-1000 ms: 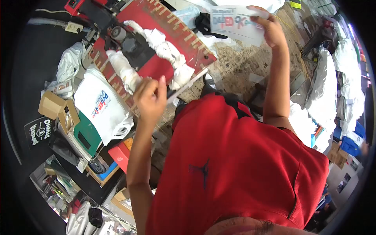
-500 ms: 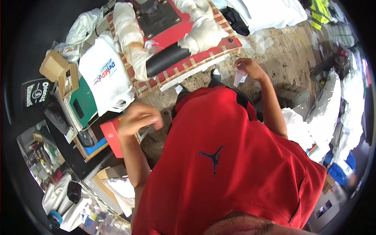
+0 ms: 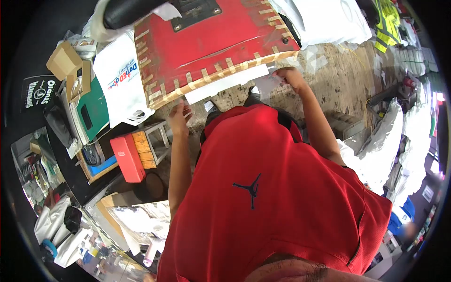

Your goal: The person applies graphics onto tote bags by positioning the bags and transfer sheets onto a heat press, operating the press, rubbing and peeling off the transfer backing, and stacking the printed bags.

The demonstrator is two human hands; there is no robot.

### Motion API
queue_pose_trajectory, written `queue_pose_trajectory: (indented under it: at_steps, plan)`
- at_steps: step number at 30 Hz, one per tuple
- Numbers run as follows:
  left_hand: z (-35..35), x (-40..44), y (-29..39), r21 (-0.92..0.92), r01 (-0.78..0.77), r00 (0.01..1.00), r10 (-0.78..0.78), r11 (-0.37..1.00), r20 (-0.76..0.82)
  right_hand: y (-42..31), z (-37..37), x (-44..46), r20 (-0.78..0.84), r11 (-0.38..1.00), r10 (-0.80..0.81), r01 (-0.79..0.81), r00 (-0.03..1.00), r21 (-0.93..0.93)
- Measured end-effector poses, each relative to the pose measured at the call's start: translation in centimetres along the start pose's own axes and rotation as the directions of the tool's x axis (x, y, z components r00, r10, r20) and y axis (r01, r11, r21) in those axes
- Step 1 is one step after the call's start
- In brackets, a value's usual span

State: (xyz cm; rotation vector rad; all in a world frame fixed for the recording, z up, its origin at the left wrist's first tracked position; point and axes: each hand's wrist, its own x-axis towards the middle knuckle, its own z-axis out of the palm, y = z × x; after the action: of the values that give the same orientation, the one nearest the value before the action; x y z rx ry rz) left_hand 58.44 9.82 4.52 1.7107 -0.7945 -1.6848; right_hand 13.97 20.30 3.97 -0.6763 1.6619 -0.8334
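My right hand (image 3: pixel 290 79) pinches a small translucent sheet (image 3: pixel 268 85), which looks like thin plastic film, near the front right of a red heat press (image 3: pixel 211 47). My left hand (image 3: pixel 180 117) is at the press's front left corner, fingers slightly curled and apart, with nothing visible in them. From under the taped front edge of the press a white sheet (image 3: pixel 226 84) sticks out, its left end just by my left fingertips. At the top left rises the press's black handle (image 3: pixel 129 13), partly wrapped in white.
A white plastic bag (image 3: pixel 117 80) lies left of the press, beside an open cardboard box (image 3: pixel 66 61) and a green folder (image 3: pixel 96 110). A red box (image 3: pixel 128 157) stands near my left arm. White bundles (image 3: pixel 385 136) fill the right side, behind a grey box (image 3: pixel 345 124).
The press handle has swung up and left, uncovering the red top. My left hand has moved forward to the press edge. My right hand has shifted slightly left, still holding the translucent sheet.
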Motion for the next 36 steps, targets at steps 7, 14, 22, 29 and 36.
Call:
queue_pose_trajectory:
  at_steps: [7, 14, 22, 29, 36]
  plan:
    - [-0.6, 3.9, 2.0, 0.124, -0.312, 0.929, 0.330, 0.942, -0.169, -1.1, -0.5, 1.9, -0.223, 0.969, -0.147, 0.095, 0.964, -0.230]
    - [-0.2, 3.7, 0.6, 0.249, -0.418, 0.875, 0.461, 0.874, -0.149, -2.7, -0.1, 1.6, -0.209, 0.957, -0.122, 0.058, 0.970, -0.286]
    - [-1.2, 1.8, 0.1, 0.148, -0.110, 0.974, 0.136, 0.983, -0.179, -2.5, -1.1, -0.2, -0.109, 0.958, -0.047, 0.013, 0.993, -0.288]
    - [2.1, -2.7, -1.6, 0.055, -0.034, 0.997, 0.030, 0.998, 0.069, 0.3, 1.2, -0.8, 0.037, 0.992, 0.114, -0.115, 0.993, 0.044]
    - [2.5, -1.5, -1.8, 0.005, -0.055, 0.998, 0.055, 0.998, 0.044, 0.3, 2.4, -0.9, 0.026, 0.932, 0.124, -0.125, 0.992, 0.341]
